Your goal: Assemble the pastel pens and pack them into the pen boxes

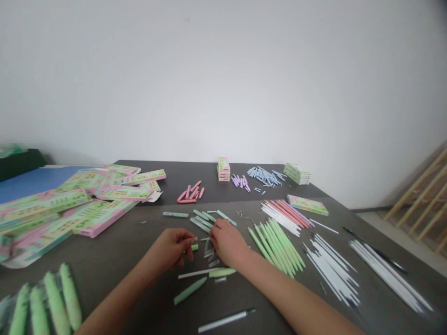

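Note:
My left hand [171, 249] rests on the dark table [115, 242], its fingers pinched round a small green pen part [194, 247]. My right hand [226, 242] lies just beside it, fingers curled down over a heap of small clear and green pen pieces [209, 253]; what it holds is hidden. Green pen barrels [204, 218] lie just beyond both hands. A green barrel [190, 291], a green cap [222, 272] and a white refill [197, 273] lie in front of them. A white pen [225, 320] lies near the table's front edge.
Pink-and-green flat boxes [70, 209] are stacked at the left. Bundles of green parts [45, 300] sit at the front left. Rows of green [277, 246], pink and white tubes [331, 267] fill the right. Pink [191, 192], purple [240, 181] and blue caps [265, 177] lie at the back.

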`<state>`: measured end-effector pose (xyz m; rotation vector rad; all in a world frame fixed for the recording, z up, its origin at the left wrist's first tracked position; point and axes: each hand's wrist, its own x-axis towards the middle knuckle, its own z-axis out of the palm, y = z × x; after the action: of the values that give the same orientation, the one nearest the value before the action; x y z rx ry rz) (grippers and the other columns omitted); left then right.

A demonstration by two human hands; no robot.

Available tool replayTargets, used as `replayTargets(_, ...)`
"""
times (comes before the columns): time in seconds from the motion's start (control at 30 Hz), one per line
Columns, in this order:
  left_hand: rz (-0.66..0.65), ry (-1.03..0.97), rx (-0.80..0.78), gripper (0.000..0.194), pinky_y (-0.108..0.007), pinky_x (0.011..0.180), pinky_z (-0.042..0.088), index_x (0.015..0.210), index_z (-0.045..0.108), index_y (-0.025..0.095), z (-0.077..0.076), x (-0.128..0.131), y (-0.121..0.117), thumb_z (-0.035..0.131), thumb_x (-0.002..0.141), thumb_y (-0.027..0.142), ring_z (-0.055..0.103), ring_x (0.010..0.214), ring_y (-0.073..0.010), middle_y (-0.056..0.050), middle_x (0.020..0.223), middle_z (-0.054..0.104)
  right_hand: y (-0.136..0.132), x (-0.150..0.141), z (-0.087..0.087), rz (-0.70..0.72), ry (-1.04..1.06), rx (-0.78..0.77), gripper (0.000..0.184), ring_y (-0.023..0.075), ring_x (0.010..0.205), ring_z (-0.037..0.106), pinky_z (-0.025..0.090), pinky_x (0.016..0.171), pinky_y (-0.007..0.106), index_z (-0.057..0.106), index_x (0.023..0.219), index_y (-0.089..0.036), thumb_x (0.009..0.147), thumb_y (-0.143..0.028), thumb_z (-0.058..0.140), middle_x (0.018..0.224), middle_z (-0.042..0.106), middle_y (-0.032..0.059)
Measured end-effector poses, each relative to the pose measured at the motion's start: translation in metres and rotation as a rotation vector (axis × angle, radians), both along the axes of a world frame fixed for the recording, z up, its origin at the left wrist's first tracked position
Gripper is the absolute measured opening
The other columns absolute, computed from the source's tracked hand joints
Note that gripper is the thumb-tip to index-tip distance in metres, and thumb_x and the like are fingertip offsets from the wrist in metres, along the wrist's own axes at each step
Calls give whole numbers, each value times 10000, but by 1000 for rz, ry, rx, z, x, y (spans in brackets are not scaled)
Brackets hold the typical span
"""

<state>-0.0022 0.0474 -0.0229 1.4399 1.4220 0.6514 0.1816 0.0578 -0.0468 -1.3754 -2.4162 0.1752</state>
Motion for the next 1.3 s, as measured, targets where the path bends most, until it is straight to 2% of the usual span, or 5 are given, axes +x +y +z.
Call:
replayTargets(0.13, -21, -3, -5, 514, -225, 358, 278, 692, 634, 131, 8, 2, -4, 639, 536, 621, 444, 342, -111, -27, 512, 639, -11, 8, 13, -49, 111, -1, 153, 231, 895, 619, 474, 803, 325, 684, 888, -116, 842, -89, 541, 925, 673, 129)
replayTargets(0.27, -65, -50, -16, 521, -222, 370, 292, 693, 650, 130, 18, 5, -12, 641, 563, 634, 450, 358, -101, -18, 531, 639, -34, 26, 26, -71, 293, -33, 139, 135, 655, 633, 483, 625, 214, 671, 898, -147, 868, -119, 538, 741, 686, 29)
replayTargets(0.47, -169, -119, -57, 511, -203, 368, 293, 731, 673, 127, 34, 13, -29, 632, 634, 627, 450, 354, -81, -4, 534, 629, -59, 42, 39, 95, 904, -48, 157, 131, 746, 647, 492, 651, 203, 739, 870, -200, 799, -101, 640, 844, 706, 30)
replayTargets(0.9, -210, -174, -127, 547, -189, 366, 292, 617, 633, 154, 43, 24, -41, 655, 612, 701, 444, 347, -65, 7, 509, 606, -72, 40, 45, 122, 939, 23, 202, 136, 775, 668, 516, 703, 215, 760, 886, -226, 820, -87, 628, 838, 718, 34)
replayTargets(1.3, -298, -211, -174, 523, -149, 345, 307, 717, 656, 155, 33, 24, -43, 638, 691, 677, 468, 341, -51, -14, 561, 669, -69, 39, 43, -65, 1181, -301, 76, 108, 608, 636, 481, 556, 169, 730, 720, -203, 705, -141, 689, 673, 703, -16)
